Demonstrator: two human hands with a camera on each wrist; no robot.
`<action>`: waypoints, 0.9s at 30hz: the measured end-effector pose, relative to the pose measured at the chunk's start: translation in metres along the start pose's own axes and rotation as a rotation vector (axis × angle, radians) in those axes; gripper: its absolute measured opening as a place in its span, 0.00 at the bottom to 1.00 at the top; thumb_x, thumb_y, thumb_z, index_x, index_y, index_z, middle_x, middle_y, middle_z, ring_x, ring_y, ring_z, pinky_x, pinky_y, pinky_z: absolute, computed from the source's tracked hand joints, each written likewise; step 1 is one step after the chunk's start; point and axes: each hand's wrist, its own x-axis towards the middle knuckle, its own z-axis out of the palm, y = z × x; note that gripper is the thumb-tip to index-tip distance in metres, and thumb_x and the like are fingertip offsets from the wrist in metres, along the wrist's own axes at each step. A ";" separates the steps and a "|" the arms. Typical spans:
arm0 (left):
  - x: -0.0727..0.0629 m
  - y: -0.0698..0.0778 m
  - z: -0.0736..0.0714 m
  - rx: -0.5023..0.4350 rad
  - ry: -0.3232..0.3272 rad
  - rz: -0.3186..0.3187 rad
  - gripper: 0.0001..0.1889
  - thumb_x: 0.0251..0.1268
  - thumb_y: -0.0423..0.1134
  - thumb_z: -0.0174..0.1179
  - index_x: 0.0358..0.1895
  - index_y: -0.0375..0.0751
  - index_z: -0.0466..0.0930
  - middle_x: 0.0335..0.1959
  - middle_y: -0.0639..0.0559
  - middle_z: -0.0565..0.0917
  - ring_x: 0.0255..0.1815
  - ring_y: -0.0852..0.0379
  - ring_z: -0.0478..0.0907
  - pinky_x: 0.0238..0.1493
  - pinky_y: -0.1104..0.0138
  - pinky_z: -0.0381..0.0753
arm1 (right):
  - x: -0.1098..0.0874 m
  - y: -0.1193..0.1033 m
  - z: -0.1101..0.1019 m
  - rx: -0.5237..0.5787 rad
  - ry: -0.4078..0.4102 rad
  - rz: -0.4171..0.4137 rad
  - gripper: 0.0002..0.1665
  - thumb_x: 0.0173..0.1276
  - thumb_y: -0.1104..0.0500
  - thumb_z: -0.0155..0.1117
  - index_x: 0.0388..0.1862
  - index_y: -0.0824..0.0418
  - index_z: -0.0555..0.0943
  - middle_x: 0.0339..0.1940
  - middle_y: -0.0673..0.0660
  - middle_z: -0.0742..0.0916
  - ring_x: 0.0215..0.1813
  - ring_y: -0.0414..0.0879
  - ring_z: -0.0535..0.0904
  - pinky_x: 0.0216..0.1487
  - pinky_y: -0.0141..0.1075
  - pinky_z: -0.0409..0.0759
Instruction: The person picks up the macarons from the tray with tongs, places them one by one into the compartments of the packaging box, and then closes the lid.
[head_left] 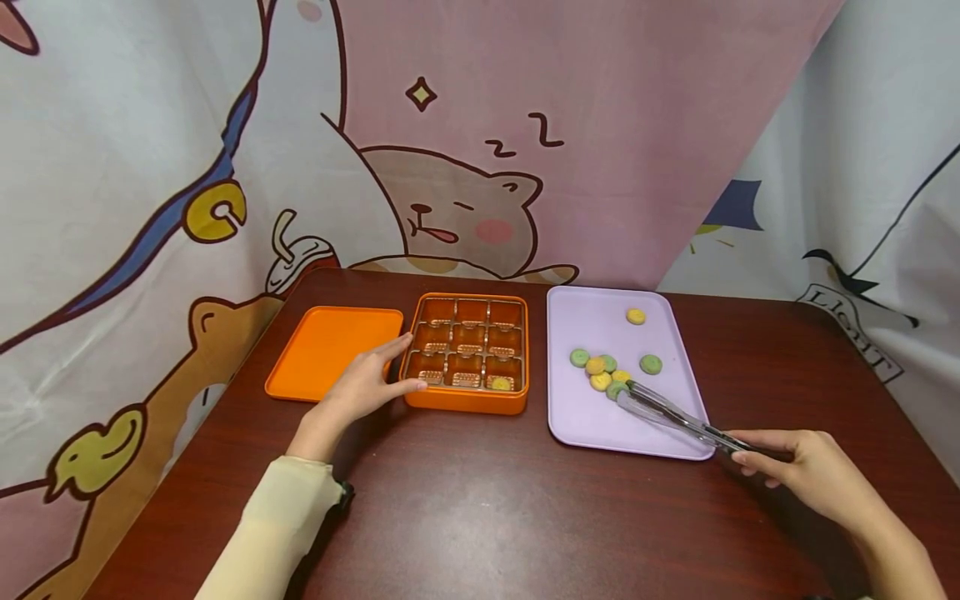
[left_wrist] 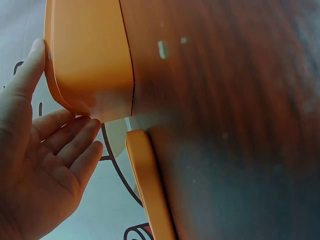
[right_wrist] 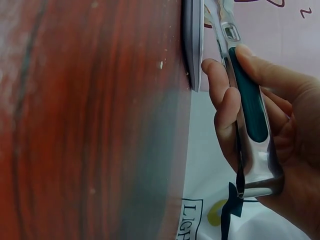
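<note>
My right hand [head_left: 813, 475] grips metal tongs [right_wrist: 252, 105] with dark green handle inlays, fingers and thumb wrapped about the handles. The tongs' tips lie close over a green round cookie [head_left: 617, 390] at the front of a cluster on the lilac tray [head_left: 592, 429]. My left hand [head_left: 363, 383] touches the left side of an orange box [head_left: 465, 402] with extended fingers, its thumb at the near left corner. Inside the box is a clear divided insert, and one yellow cookie [head_left: 500, 383] sits in the front right compartment.
A flat orange lid [head_left: 322, 342] lies left of the box, partly behind the left hand. Apart from the cluster, a yellow cookie [head_left: 636, 316] and a green cookie [head_left: 651, 364] lie on the tray. A printed cloth [head_left: 600, 167] hangs behind the dark wooden table [head_left: 465, 500].
</note>
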 end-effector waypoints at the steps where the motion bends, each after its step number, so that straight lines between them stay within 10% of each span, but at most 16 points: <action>1: 0.000 0.000 0.000 0.001 0.000 0.001 0.47 0.61 0.60 0.66 0.79 0.45 0.58 0.79 0.44 0.61 0.78 0.41 0.62 0.74 0.44 0.65 | 0.000 0.000 0.000 0.000 0.006 -0.008 0.14 0.63 0.61 0.72 0.47 0.65 0.87 0.23 0.42 0.87 0.23 0.31 0.78 0.21 0.29 0.78; 27: 0.000 0.002 -0.001 -0.007 0.000 -0.003 0.46 0.61 0.59 0.67 0.78 0.44 0.59 0.79 0.46 0.61 0.77 0.42 0.62 0.74 0.45 0.65 | -0.001 0.000 0.001 0.006 0.082 -0.069 0.12 0.62 0.64 0.73 0.45 0.65 0.88 0.21 0.41 0.88 0.22 0.30 0.79 0.21 0.24 0.76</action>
